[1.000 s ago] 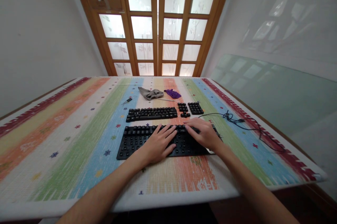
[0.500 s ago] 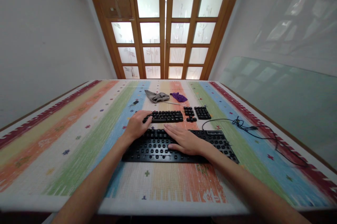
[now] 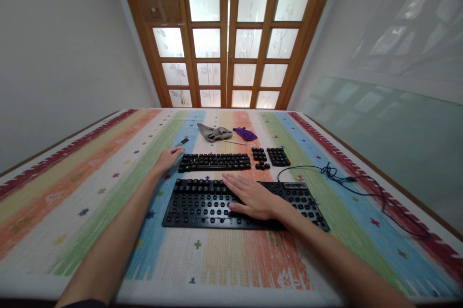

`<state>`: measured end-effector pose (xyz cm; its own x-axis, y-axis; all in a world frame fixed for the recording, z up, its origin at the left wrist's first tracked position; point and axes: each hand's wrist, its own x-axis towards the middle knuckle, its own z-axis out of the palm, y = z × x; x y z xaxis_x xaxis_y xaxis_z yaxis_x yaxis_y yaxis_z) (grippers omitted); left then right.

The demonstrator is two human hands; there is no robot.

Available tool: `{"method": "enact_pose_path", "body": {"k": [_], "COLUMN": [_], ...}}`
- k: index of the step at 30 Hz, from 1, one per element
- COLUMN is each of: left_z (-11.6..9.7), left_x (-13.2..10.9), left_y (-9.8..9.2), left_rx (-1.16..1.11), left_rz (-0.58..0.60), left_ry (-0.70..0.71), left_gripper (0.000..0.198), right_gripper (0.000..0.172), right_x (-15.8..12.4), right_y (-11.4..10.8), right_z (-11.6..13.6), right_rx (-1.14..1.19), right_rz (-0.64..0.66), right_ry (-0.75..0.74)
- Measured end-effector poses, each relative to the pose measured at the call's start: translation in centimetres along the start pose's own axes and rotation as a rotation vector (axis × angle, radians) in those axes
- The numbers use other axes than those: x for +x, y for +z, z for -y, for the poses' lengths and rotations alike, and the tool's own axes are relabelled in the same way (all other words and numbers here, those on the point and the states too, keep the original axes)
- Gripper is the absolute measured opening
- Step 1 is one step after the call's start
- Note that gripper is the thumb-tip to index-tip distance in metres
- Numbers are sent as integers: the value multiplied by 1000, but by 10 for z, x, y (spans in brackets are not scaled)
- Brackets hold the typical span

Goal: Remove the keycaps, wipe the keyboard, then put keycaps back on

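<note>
A black keyboard [image 3: 202, 207] lies across the cloth in front of me. Most of its key posts are bare, and keycaps sit along part of its top row. My right hand [image 3: 253, 198] rests flat over its middle, fingers stretched out. My left hand [image 3: 170, 158] is at the left end of a block of loose black keycaps [image 3: 217, 161], its fingers drawn together; whatever lies between the fingertips is too small to make out. Just beyond those fingertips is a small black-handled tool with thin wires [image 3: 184, 141]. Two smaller keycap groups, a narrow one [image 3: 259, 154] and a number-pad block [image 3: 278, 156], lie to the right.
A grey cloth [image 3: 214, 133] and a purple cloth [image 3: 245, 134] lie crumpled farther back, with a thin rod [image 3: 235, 142] in front of them. The keyboard's black cable [image 3: 336, 175] loops off to the right. A striped tablecloth [image 3: 108, 211] covers the table; wooden glazed doors [image 3: 227, 38] stand beyond.
My left hand has moved left and slightly away from me, from over the loose keycaps to their left end, uncovering them. My right hand stays on the keyboard, nearly still.
</note>
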<state>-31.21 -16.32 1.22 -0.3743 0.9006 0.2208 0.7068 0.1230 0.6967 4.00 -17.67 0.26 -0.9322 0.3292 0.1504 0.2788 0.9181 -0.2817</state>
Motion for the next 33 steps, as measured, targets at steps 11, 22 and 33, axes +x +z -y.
{"method": "enact_pose_path", "body": {"k": [11,22,33], "left_z": [15,24,20], "left_x": [7,9,5], "left_y": [3,6,8], "left_rx": [-5,-40,-168], "left_rz": [111,93,31], "left_ry": [101,111,54], "left_gripper": [33,40,36], "right_gripper": [79,81,81], "right_x": [0,-2,-1], "right_y": [-1,2,0], "right_z": [7,9,12], "right_rx": [-47,-81,-112], "right_rz": [0,6,7], "right_ry": [41,69,82]}}
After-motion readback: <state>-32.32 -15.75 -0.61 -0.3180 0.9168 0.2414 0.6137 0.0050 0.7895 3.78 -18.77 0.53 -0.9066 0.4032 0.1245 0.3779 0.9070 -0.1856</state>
